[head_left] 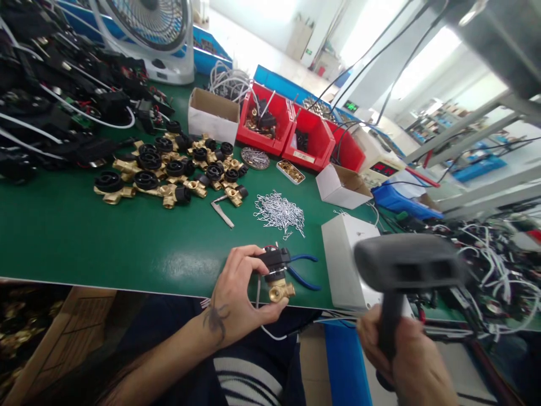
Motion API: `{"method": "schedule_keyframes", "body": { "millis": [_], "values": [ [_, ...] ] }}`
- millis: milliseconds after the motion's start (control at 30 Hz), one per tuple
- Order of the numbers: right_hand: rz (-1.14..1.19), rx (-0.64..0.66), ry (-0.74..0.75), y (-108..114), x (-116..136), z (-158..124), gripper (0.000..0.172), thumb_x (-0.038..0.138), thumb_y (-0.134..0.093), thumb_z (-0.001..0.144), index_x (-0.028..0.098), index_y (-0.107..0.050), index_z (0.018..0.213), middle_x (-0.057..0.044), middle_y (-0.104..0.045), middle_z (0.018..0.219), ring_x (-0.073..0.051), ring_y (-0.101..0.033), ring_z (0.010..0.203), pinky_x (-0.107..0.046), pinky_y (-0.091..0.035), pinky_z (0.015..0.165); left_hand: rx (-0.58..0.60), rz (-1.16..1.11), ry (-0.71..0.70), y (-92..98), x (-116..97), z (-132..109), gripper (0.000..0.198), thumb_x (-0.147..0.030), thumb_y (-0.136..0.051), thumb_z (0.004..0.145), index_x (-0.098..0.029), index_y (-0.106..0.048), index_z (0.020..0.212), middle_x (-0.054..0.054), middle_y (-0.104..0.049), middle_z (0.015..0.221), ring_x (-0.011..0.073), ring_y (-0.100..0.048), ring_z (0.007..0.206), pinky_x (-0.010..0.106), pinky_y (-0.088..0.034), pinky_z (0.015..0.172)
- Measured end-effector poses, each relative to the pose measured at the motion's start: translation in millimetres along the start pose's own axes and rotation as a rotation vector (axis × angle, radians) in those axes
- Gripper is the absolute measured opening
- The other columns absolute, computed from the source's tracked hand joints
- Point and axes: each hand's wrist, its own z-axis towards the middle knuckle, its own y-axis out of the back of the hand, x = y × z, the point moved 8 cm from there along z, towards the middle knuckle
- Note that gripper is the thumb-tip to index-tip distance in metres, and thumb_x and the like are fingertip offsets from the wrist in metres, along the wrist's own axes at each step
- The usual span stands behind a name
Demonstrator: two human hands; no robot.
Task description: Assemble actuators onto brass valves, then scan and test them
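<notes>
My left hand (239,290) grips a brass valve with a black coil block on top (276,273), held just above the near edge of the green mat (84,231). A thin white wire hangs down from the valve. My right hand (406,352) is wrapped round the handle of a dark grey handheld scanner (408,265), whose head points toward the valve from the right. Blue-handled pliers (304,270) lie on the mat right behind the valve.
Several brass valves with black caps (169,169) cluster at mid-left. A pile of small wire clips (279,211) lies in the middle. White boxes (344,259), red bins (264,121), a fan (147,34) and black wired parts (51,90) surround the mat.
</notes>
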Motion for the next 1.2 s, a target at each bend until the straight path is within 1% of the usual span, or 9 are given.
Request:
{"method": "schedule_keyframes", "body": {
  "millis": [100,167,267,333,467,667,833,1033,1200],
  "values": [
    [-0.135,0.167,-0.005,-18,-1,4,0.063,0.075,-0.039,0.088,0.021,-0.041,0.056,0.003,-0.036,0.051,-0.011,-0.031,0.046,-0.024,-0.023,0.041,-0.001,0.004,-0.001,0.7,-1,1,0.034,-0.02,-0.076,0.068,-0.018,-0.052,0.092,0.01,-0.057,0.112,0.0243,-0.057,0.108,0.04,-0.051,0.092],
    [-0.095,0.133,-0.016,-13,0,3,0.062,0.074,-0.036,0.089,0.021,-0.042,0.057,0.003,-0.033,0.052,-0.011,-0.03,0.046,-0.024,-0.022,0.042,0.001,0.003,0.008,1.0,0,1,0.033,-0.02,-0.075,0.068,-0.018,-0.052,0.092,0.01,-0.057,0.113,0.0241,-0.057,0.107,0.04,-0.051,0.092],
    [0.032,-0.039,-0.037,4,-1,-1,0.066,0.077,-0.022,0.09,0.022,-0.046,0.063,0.005,-0.032,0.05,-0.011,-0.028,0.045,-0.025,-0.024,0.042,0.003,0.002,0.009,1.0,0,1,0.032,-0.021,-0.075,0.068,-0.018,-0.053,0.091,0.011,-0.056,0.113,0.0247,-0.057,0.108,0.041,-0.051,0.092],
    [-0.015,-0.017,-0.018,0,-1,0,0.068,0.079,-0.022,0.088,0.022,-0.047,0.063,0.004,-0.035,0.05,-0.012,-0.03,0.044,-0.025,-0.025,0.042,-0.001,0.0,0.009,1.0,1,1,0.033,-0.022,-0.076,0.068,-0.018,-0.052,0.091,0.011,-0.056,0.113,0.0249,-0.057,0.108,0.042,-0.051,0.092],
    [-0.222,0.18,0.033,-22,1,6,0.063,0.075,-0.034,0.089,0.022,-0.041,0.057,0.002,-0.037,0.051,-0.011,-0.032,0.047,-0.025,-0.024,0.043,-0.006,-0.007,0.016,0.7,3,-1,0.035,-0.02,-0.077,0.067,-0.019,-0.051,0.09,0.01,-0.056,0.112,0.0246,-0.057,0.107,0.042,-0.051,0.091],
    [-0.065,0.05,0.006,-2,4,4,0.065,0.073,-0.014,0.093,0.024,-0.042,0.06,0.003,-0.033,0.049,-0.013,-0.031,0.044,-0.027,-0.027,0.042,-0.008,-0.008,0.016,-0.1,4,0,0.034,-0.021,-0.077,0.067,-0.018,-0.051,0.089,0.011,-0.056,0.114,0.0252,-0.057,0.108,0.042,-0.051,0.091],
    [-0.183,0.257,0.032,-27,2,6,0.063,0.075,-0.037,0.089,0.021,-0.042,0.056,0.002,-0.038,0.052,-0.011,-0.033,0.047,-0.025,-0.023,0.044,0.013,0.016,-0.057,-1.9,-1,-1,0.037,-0.016,-0.078,0.063,-0.018,-0.052,0.09,0.011,-0.058,0.114,0.0252,-0.057,0.11,0.04,-0.051,0.091],
    [-0.061,0.02,-0.006,1,-4,7,0.067,0.074,-0.016,0.092,0.023,-0.043,0.058,0.004,-0.031,0.046,-0.012,-0.028,0.042,-0.026,-0.024,0.041,-0.013,0.005,-0.014,0.3,3,-1,0.035,-0.022,-0.077,0.067,-0.019,-0.049,0.09,0.011,-0.057,0.114,0.0246,-0.058,0.109,0.04,-0.051,0.091],
    [-0.228,0.198,0.027,-19,-2,11,0.066,0.078,-0.033,0.088,0.021,-0.04,0.054,0.002,-0.038,0.049,-0.011,-0.033,0.045,-0.025,-0.023,0.042,-0.016,0.004,0.0,1.0,4,-1,0.035,-0.021,-0.076,0.068,-0.019,-0.05,0.09,0.011,-0.057,0.116,0.025,-0.057,0.11,0.041,-0.051,0.092]
  ]
}}
